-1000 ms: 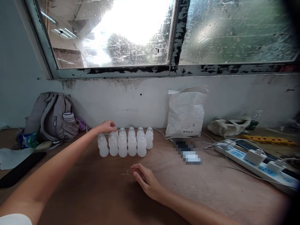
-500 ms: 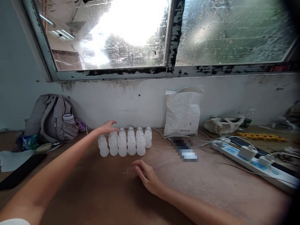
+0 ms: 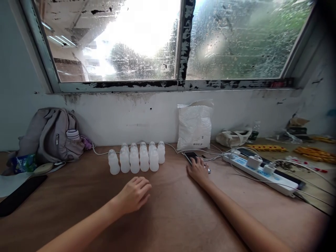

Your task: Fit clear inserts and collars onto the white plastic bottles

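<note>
Several frosted white bottles [image 3: 134, 161] with clear tops stand upright close together, wider at the base and narrowed at the middle. My left hand [image 3: 135, 194] is in front of them, apart from them, with its fingers loosely curled and no object showing in it. Farther right, my right hand [image 3: 198, 171] lies palm down over a dark-screened phone [image 3: 189, 156]. Its fingers are spread across the phone, and part of the phone is hidden under them.
A grey backpack [image 3: 47, 134] leans at the left, by a black flat object [image 3: 22, 196]. Against the wall stands a white padded bag [image 3: 194, 126]. Cables and a power strip [image 3: 252, 171] with plugs lie at the right, before yellow parts [image 3: 267, 148] and a cloth bag [image 3: 232, 138].
My left hand has drawn back from the bottles toward me, its fingers now curled. My right hand has moved right and forward onto the phone. The view has turned slightly right.
</note>
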The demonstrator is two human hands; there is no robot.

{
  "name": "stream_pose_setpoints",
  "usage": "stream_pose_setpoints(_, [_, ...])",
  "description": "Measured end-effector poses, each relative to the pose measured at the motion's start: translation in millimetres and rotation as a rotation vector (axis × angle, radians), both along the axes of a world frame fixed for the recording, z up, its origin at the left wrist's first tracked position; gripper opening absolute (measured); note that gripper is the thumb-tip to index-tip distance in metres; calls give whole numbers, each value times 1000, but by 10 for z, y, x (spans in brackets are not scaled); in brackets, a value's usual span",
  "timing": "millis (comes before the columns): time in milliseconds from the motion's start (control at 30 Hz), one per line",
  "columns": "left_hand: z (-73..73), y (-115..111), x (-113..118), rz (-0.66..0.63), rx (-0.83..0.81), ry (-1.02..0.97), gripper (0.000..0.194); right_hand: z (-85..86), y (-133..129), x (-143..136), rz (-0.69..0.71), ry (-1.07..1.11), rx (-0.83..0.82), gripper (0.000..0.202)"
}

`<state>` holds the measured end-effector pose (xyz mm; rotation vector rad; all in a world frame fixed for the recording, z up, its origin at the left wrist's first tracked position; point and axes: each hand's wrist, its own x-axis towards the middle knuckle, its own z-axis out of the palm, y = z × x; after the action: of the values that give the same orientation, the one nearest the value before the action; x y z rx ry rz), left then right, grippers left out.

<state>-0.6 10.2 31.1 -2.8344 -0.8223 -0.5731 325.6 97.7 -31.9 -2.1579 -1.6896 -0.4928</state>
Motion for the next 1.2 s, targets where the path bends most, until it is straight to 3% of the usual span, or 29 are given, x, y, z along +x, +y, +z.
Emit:
stream_pose_setpoints(100, [-266,-17,-6,96,-185,-102,19,-22,2,107,-101,44,-73,45])
stream_pose_setpoints(233, [-387,126,-2,165,-304,-186,19,-22,2,91,-99,31,-79,44])
stream_pose_setpoints(367, [-428,199,17,154,-315,-202,22,-37,8,65,-75,-12,-7,43])
stream_pose_setpoints(733, [-463,201,4,151,-322,-197,25,-59,46,78,-75,17,-35,42])
stream_pose_setpoints(900, [-470,199,3,145,-309,-203,25,-62,14,-33,161,-90,10,33])
stream_pose_setpoints(967, [-472,196,0,149,-304,-201,24,-56,7,-69,190,-118,23,32])
stream_pose_setpoints(1200, [-480,202,-8,155,-317,-189,25,-15,48,271,-1,-7,-2,46])
